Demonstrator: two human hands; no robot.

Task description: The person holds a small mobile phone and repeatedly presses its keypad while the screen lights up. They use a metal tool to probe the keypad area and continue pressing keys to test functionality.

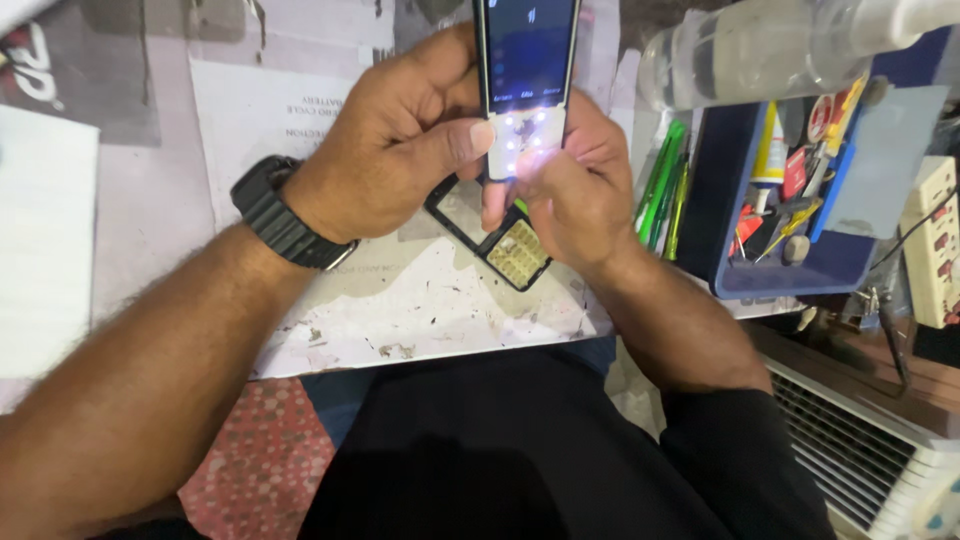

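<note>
Over the paper-covered bench (400, 310) I see my left hand (400, 140) and right hand (575, 190), fingers closed around a lit keypad phone (525, 80) held upright between them. Beneath lies an open black phone frame (505, 250). A blue parts tray (790, 270) sits right.

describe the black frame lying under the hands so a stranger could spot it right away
Start at the worn white board on the worktable, in front of the person. Just below the two hands holding the lit phone lies a flat black phone housing. Unlike the phone, it is dark, with a yellowish keypad grid at its lower end.
</note>
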